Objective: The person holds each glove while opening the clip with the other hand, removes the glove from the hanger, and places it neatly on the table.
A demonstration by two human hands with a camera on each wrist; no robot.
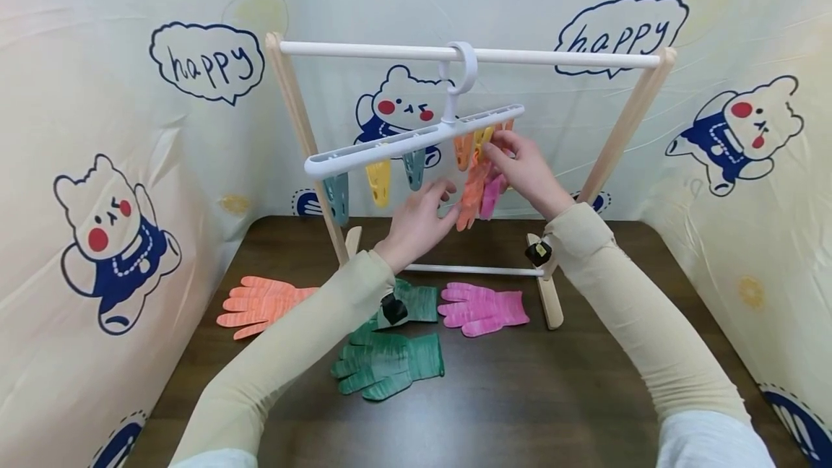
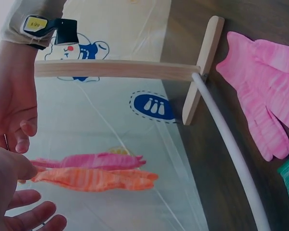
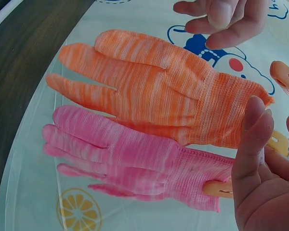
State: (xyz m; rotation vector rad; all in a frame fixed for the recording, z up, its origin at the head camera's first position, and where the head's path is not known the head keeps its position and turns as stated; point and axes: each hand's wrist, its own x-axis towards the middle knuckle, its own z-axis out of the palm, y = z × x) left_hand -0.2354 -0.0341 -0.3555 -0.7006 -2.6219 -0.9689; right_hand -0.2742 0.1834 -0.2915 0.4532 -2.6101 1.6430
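A white clip hanger (image 1: 403, 143) hangs from the rail of a wooden rack (image 1: 624, 128). An orange glove (image 1: 469, 197) (image 3: 154, 86) and a pink glove (image 1: 490, 197) (image 3: 135, 159) hang under its right end, fingers down. My right hand (image 1: 523, 172) (image 3: 260, 183) is up at their cuffs, its thumb lying on the orange glove's cuff with fingers behind. An orange clip (image 3: 216, 188) bites the pink cuff. My left hand (image 1: 419, 219) (image 3: 221, 19) hovers relaxed just left of the orange glove and holds nothing.
On the dark table lie an orange glove (image 1: 260, 302), a pink glove (image 1: 484, 308) (image 2: 265, 91) and two green gloves (image 1: 390, 363). Teal (image 1: 336, 197) and yellow clips (image 1: 379, 180) hang free on the hanger's left. Printed cloth walls close in three sides.
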